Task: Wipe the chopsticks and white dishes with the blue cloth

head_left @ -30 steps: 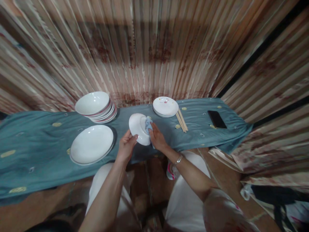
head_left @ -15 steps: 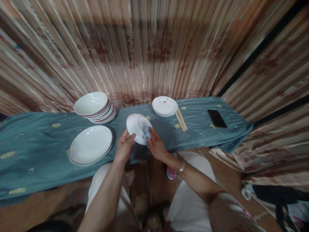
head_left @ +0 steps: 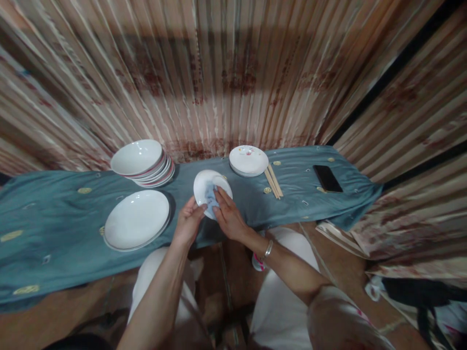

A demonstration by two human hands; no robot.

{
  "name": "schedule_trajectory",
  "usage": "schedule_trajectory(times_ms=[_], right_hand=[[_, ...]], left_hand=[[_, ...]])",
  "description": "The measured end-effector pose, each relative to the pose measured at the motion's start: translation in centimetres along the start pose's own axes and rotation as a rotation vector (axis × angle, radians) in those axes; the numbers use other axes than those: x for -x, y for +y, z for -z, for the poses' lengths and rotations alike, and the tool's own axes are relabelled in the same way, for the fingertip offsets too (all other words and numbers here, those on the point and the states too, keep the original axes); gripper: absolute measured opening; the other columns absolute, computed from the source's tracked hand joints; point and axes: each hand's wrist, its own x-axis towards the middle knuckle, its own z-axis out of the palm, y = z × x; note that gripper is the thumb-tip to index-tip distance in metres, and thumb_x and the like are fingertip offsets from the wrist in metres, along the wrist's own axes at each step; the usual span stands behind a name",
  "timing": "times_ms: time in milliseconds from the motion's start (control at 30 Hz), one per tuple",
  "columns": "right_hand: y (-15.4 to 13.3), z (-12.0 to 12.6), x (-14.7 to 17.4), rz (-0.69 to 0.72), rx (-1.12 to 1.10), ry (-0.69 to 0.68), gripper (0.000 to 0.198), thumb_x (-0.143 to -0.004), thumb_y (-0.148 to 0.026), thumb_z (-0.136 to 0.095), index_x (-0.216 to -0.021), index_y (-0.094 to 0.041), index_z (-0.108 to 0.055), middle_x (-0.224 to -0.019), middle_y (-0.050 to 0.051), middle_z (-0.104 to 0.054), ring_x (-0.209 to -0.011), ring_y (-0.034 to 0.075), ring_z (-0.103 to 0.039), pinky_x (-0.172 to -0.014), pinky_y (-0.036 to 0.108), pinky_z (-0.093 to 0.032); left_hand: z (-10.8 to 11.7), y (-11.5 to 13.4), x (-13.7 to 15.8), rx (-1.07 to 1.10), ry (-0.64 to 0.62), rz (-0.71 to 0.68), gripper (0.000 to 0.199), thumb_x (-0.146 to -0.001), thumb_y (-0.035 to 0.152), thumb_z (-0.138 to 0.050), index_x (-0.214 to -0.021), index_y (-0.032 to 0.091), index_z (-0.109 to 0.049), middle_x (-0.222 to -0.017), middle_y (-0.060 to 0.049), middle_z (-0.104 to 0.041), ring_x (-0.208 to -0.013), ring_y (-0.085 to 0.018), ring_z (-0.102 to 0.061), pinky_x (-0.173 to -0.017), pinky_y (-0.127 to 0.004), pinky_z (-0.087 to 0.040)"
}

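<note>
A small white plate (head_left: 203, 183) is held tilted above the cloth-covered table, its underside apparently facing me. My left hand (head_left: 189, 221) grips the lower left rim, thumb on the near face. A crumpled light-blue cloth (head_left: 210, 198) is pressed against the plate's middle by my right hand (head_left: 228, 216), whose fingers lie over it. Left of the hands, larger white plates (head_left: 136, 221) lie stacked, with a stack of white bowls (head_left: 136, 158) behind them. Small white plates with a floral print (head_left: 248, 159) are stacked to the right.
Several wooden chopsticks (head_left: 274, 181) lie beside the floral plates. A black phone (head_left: 327, 178) rests farther right on the blue-green tablecloth (head_left: 65, 214). A pleated curtain (head_left: 226, 73) hangs right behind the table, and my knees are under its front edge.
My right hand and the light-blue cloth have moved left across the plate, from its right side to its middle. The plate has shifted slightly right, still in my left hand.
</note>
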Motion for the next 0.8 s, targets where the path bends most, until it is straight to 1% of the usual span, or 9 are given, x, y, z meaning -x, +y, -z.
schedule_trajectory(times_ms=[133, 267, 400, 600, 800], right_hand=[[0.3, 0.0, -1.1, -0.019, 0.015, 0.043, 0.054, -0.098, -0.039, -0.026, -0.146, -0.013, -0.032, -0.154, 0.013, -0.028, -0.144, 0.021, -0.022, -0.118, 0.042, -0.024], [0.7, -0.1, -1.9, -0.044, 0.012, 0.061, 0.054, -0.098, -0.04, -0.025, -0.145, -0.015, -0.033, -0.153, 0.011, -0.029, -0.143, 0.02, -0.023, -0.119, 0.042, -0.024], [1.2, -0.1, -2.4, -0.071, 0.003, 0.084, 0.056, -0.098, -0.043, -0.023, -0.143, -0.012, -0.036, -0.153, 0.013, -0.03, -0.143, 0.021, -0.024, -0.118, 0.042, -0.024], [2.0, -0.2, -2.7, -0.104, -0.006, 0.106, 0.052, -0.098, -0.04, -0.026, -0.143, -0.016, -0.036, -0.152, 0.011, -0.032, -0.142, 0.021, -0.026, -0.117, 0.044, -0.026], [2.7, -0.4, -2.9, -0.126, 0.0, 0.11, 0.056, -0.098, -0.042, -0.024, -0.142, -0.011, -0.037, -0.151, 0.015, -0.033, -0.142, 0.022, -0.027, -0.118, 0.044, -0.024]], left_hand=[[-0.2, 0.1, 0.2, -0.007, -0.021, 0.014, 0.046, -0.061, 0.028, -0.079, -0.104, 0.015, -0.065, -0.094, -0.009, -0.074, -0.082, -0.021, -0.069, -0.074, -0.031, -0.052], [-0.4, 0.2, 0.2, -0.004, -0.017, 0.024, 0.043, -0.06, 0.027, -0.078, -0.1, 0.015, -0.065, -0.087, -0.007, -0.074, -0.076, -0.02, -0.068, -0.07, -0.03, -0.052], [-0.4, 0.2, 0.3, -0.007, -0.025, 0.016, 0.04, -0.061, 0.026, -0.078, -0.098, 0.016, -0.065, -0.085, -0.006, -0.074, -0.073, -0.018, -0.067, -0.068, -0.028, -0.05], [-0.3, 0.0, 0.2, -0.022, -0.031, 0.002, 0.04, -0.061, 0.027, -0.077, -0.098, 0.016, -0.066, -0.086, -0.006, -0.074, -0.075, -0.018, -0.066, -0.069, -0.029, -0.049], [-0.1, -0.2, 0.2, -0.007, -0.038, 0.003, 0.041, -0.061, 0.026, -0.078, -0.098, 0.015, -0.066, -0.085, -0.006, -0.074, -0.074, -0.019, -0.067, -0.072, -0.031, -0.05]])
